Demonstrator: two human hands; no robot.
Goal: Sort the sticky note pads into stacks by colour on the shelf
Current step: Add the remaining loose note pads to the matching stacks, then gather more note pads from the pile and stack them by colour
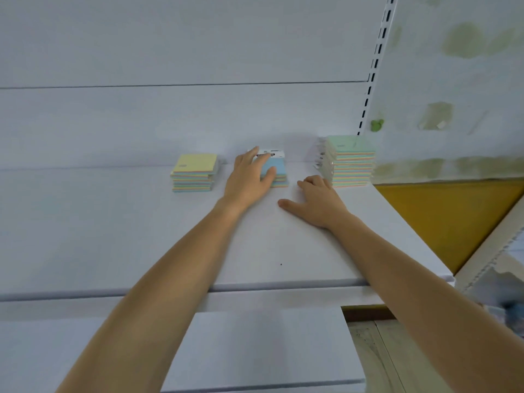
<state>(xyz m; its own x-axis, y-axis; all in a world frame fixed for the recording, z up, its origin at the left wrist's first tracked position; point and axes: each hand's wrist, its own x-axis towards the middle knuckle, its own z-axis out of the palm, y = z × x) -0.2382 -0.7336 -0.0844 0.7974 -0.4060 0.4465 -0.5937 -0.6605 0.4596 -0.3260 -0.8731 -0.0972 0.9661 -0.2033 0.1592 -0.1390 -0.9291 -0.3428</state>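
Left hand [249, 180] lies flat on the blue stack [280, 167], mid-shelf [255, 251]. Right hand [314, 199] rests empty, loosely curled, just beside the green stack [351, 163]. Yellow stack [194, 173] stands further left.

Readable text: none; all print is too blurred or too small to read.
White paper header [268, 155] on the blue-topped sticky note stack [279, 177]: dark printed band, letters illegible, partly under the left hand [249, 180].
Yellow-topped sticky note stack [194, 173]: small dark mark on the top sheet, unreadable.
Green-topped sticky note stack [351, 160]: faint mark on top, unreadable.
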